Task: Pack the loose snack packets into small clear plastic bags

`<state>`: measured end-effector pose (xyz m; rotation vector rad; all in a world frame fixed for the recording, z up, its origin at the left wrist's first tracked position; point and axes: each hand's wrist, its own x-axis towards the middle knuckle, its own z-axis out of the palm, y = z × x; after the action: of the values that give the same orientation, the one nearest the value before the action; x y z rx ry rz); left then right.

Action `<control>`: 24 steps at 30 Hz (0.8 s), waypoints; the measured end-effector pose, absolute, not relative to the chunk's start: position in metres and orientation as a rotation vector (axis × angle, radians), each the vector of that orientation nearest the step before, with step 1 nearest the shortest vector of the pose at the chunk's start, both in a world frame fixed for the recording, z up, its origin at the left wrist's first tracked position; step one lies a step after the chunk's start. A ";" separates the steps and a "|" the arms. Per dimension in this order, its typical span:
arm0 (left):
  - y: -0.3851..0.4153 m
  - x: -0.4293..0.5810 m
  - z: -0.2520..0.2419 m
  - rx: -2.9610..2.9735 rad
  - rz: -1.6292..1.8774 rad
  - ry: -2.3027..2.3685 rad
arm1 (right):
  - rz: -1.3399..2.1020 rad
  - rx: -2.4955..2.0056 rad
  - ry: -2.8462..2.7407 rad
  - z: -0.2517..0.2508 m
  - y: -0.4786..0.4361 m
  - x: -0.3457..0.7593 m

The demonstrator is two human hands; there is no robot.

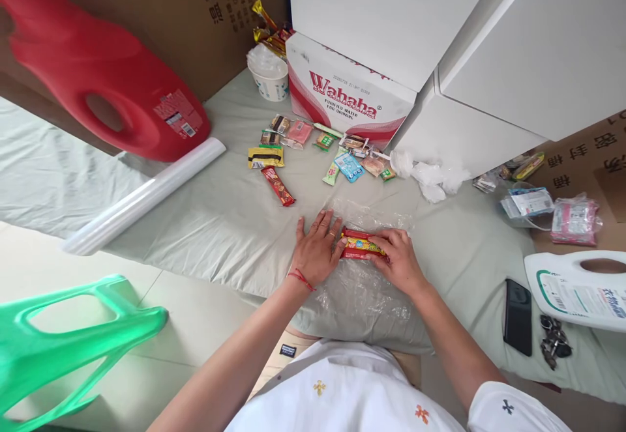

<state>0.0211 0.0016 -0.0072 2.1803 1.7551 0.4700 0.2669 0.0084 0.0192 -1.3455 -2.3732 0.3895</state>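
A small stack of red and yellow wrapped snack bars (pixel 360 244) lies on a crinkled sheet of clear plastic film (pixel 362 288) in front of me. My left hand (pixel 317 246) rests flat with fingers spread at the left end of the bars, the thumb touching their edge. At the right end, my right hand (pixel 395 256) has its bent fingers and thumb on the bars. Its palm side is hidden. Beyond my left hand lies a single red snack bar (pixel 278 186), apart from both hands.
Several small snack packets (pixel 349 166) lie before a Wahaha box (pixel 347 96). A film roll (pixel 147 197) and red jug (pixel 107 73) stand left, near a green stool (pixel 83 334). A phone (pixel 517 316), keys (pixel 555 342) and white bottle (pixel 577 288) lie right.
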 end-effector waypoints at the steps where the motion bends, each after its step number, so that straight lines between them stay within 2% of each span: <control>1: 0.002 0.021 -0.007 2.180 0.468 1.754 | 0.403 -1.325 -2.357 0.019 0.009 0.268; 9: 0.001 0.019 -0.008 2.192 0.516 1.734 | 0.307 -1.510 -2.305 0.025 0.072 0.258; 14: -0.001 0.017 -0.011 2.187 0.586 1.733 | 0.519 -1.656 -2.459 0.017 0.117 0.239; 18: -0.001 0.017 -0.013 2.178 0.621 1.734 | 0.732 -1.561 -2.513 0.024 0.125 0.237; 24: -0.001 0.017 -0.013 2.167 0.658 1.769 | 0.624 -1.207 -2.545 0.056 0.094 0.241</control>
<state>0.0170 -0.0013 -0.0127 2.1672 1.7694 0.6581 0.2410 0.0943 0.0556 -1.2072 -2.5449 0.6238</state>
